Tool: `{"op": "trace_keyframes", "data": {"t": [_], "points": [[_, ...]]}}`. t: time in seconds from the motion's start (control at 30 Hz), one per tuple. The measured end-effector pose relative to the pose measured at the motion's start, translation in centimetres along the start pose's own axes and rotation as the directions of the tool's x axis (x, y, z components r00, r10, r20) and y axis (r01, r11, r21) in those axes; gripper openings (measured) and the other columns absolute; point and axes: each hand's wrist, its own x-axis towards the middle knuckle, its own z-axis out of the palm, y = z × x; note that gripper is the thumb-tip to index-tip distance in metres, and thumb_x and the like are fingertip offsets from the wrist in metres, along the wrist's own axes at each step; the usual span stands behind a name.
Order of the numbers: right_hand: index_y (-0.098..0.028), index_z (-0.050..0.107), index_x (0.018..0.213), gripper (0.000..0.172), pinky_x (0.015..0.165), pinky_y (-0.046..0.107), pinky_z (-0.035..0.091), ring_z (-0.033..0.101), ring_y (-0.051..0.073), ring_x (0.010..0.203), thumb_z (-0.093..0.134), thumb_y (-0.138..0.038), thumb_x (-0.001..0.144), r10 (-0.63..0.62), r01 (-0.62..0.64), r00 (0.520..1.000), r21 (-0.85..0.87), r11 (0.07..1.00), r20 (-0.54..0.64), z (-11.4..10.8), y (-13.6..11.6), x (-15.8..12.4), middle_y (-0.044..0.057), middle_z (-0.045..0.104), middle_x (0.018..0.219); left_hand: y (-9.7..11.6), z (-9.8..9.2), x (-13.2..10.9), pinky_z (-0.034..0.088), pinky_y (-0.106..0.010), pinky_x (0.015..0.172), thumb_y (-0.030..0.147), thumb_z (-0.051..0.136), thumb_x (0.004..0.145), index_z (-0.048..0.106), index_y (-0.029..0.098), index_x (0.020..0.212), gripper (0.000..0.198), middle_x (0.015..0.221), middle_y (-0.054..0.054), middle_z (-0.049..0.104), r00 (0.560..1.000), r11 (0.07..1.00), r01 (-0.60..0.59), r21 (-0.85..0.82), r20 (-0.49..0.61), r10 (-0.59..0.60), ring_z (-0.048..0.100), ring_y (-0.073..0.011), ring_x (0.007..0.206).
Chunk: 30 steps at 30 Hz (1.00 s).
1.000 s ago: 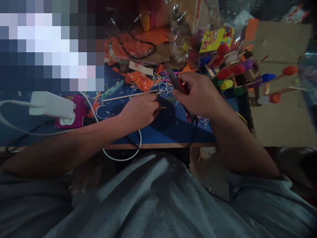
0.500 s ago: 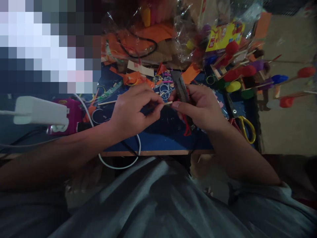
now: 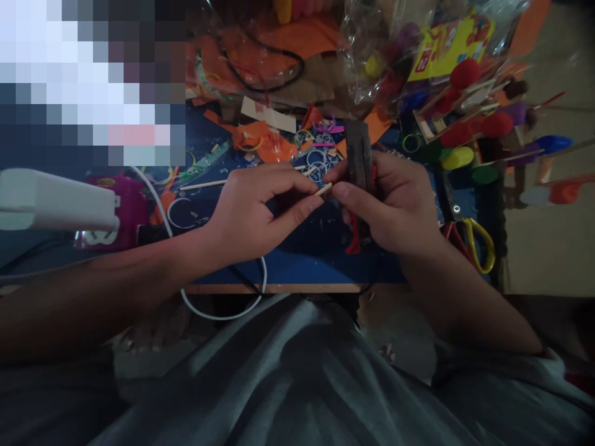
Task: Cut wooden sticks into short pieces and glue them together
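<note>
Between thumb and fingertips, my left hand (image 3: 260,214) pinches a thin wooden stick (image 3: 323,189), whose short pale end pokes out toward the right. My right hand (image 3: 395,204) is closed around a long, dark, flat tool (image 3: 359,158) with red parts, standing nearly upright; its exact kind I cannot make out. The right thumb and fingertip also meet at the end of the stick. Another wooden stick (image 3: 204,184) lies on the blue tabletop (image 3: 297,266) to the left of my left hand.
Paper scraps (image 3: 267,114) and loose rubber bands (image 3: 317,160) litter the table beyond my hands. Yellow-handled scissors (image 3: 478,246) lie right of my right hand, below colourful balloons (image 3: 497,124) on sticks. At left are a white charger (image 3: 60,201) and its looping cable (image 3: 223,317).
The dark tool has turned more upright in my right hand. The stick end now slants up to the right instead of lying almost level. The camera view has shifted slightly.
</note>
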Motion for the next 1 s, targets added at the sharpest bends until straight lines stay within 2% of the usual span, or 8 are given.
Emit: {"op": "trace_keyframes", "data": {"t": [0.13,0.23,0.37,0.47,0.57,0.7,0.83,1.0], "points": [[-0.031,0.084,0.116,0.052,0.059,0.038,0.055,0.062,0.019,0.059,0.054,-0.073,0.115,-0.019,0.021,0.997,0.038,0.999,-0.071,0.0,0.3,-0.4,0.002,0.071,0.077,0.2,0.3,-0.1,0.056,-0.025,0.052,0.041,0.069,0.114,0.071,0.023,0.104,0.021,0.085,0.000,0.082,0.987,0.936,0.156,-0.317,0.010,-0.161,0.073,-0.0115,0.058],[-0.032,0.086,0.118,0.063,0.063,0.042,0.056,0.066,0.024,0.064,0.042,-0.077,0.116,-0.052,0.047,0.996,-0.071,0.996,-0.078,-0.4,0.1,-0.9,0.005,0.070,0.076,0.5,0.4,-0.2,0.053,-0.021,0.045,0.048,0.068,0.117,0.066,0.023,0.108,0.026,0.078,0.001,0.080,0.972,0.869,0.228,-0.439,0.057,-0.226,0.073,-0.0111,0.053],[-0.033,0.086,0.121,0.065,0.071,0.044,0.059,0.073,0.028,0.074,0.037,-0.076,0.117,-0.169,0.163,0.986,-0.316,0.935,0.006,-1.3,-0.9,-1.2,0.006,0.071,0.079,0.7,0.3,-0.4,0.053,-0.020,0.045,0.055,0.069,0.115,0.066,0.024,0.110,0.032,0.076,0.003,0.076,0.977,0.862,0.209,-0.462,0.056,-0.206,0.070,-0.0105,0.051],[-0.028,0.084,0.125,0.052,0.081,0.044,0.061,0.080,0.029,0.091,0.043,-0.060,0.121,-0.317,0.335,0.942,-0.421,0.843,0.113,-1.8,-1.2,-1.0,0.010,0.079,0.093,0.8,0.2,-0.5,0.054,-0.022,0.045,0.060,0.068,0.115,0.066,0.025,0.110,0.035,0.077,0.002,0.076,0.981,0.868,0.188,-0.459,0.049,-0.187,0.069,-0.0108,0.051],[-0.022,0.080,0.126,0.045,0.075,0.042,0.057,0.080,0.029,0.095,0.045,-0.050,0.122,-0.368,0.420,0.907,-0.485,0.767,0.203,-1.8,-1.0,-0.7,0.013,0.084,0.107,0.8,0.2,-0.6,0.055,-0.023,0.046,0.061,0.067,0.114,0.067,0.026,0.110,0.036,0.076,0.002,0.075,0.984,0.884,0.173,-0.434,0.037,-0.175,0.069,-0.0114,0.051],[-0.021,0.078,0.124,0.045,0.069,0.042,0.054,0.078,0.028,0.090,0.045,-0.052,0.121,-0.365,0.432,0.902,-0.511,0.743,0.231,-1.7,-0.8,-0.6,0.012,0.082,0.104,1.0,0.1,-0.7,0.055,-0.021,0.047,0.056,0.067,0.115,0.066,0.026,0.109,0.031,0.076,0.003,0.074,0.988,0.899,0.151,-0.410,0.031,-0.152,0.068,-0.0101,0.051],[-0.022,0.077,0.123,0.042,0.071,0.041,0.056,0.079,0.029,0.093,0.046,-0.050,0.120,-0.359,0.432,0.902,-0.490,0.757,0.240,-1.6,-0.8,-0.7,0.012,0.082,0.106,1.2,0.1,-0.7,0.058,-0.021,0.050,0.053,0.070,0.114,0.066,0.026,0.108,0.027,0.077,0.004,0.074,0.987,0.891,0.151,-0.429,0.023,-0.156,0.069,-0.0094,0.052],[-0.027,0.079,0.123,0.050,0.077,0.044,0.060,0.080,0.031,0.097,0.041,-0.059,0.119,-0.268,0.349,0.936,-0.528,0.774,0.227,-1.6,-1.1,-0.7,0.011,0.081,0.104,1.4,0.0,-0.7,0.057,-0.020,0.048,0.044,0.072,0.114,0.066,0.026,0.106,0.020,0.077,0.004,0.075,0.987,0.887,0.149,-0.437,0.009,-0.162,0.069,-0.0086,0.052]]}}
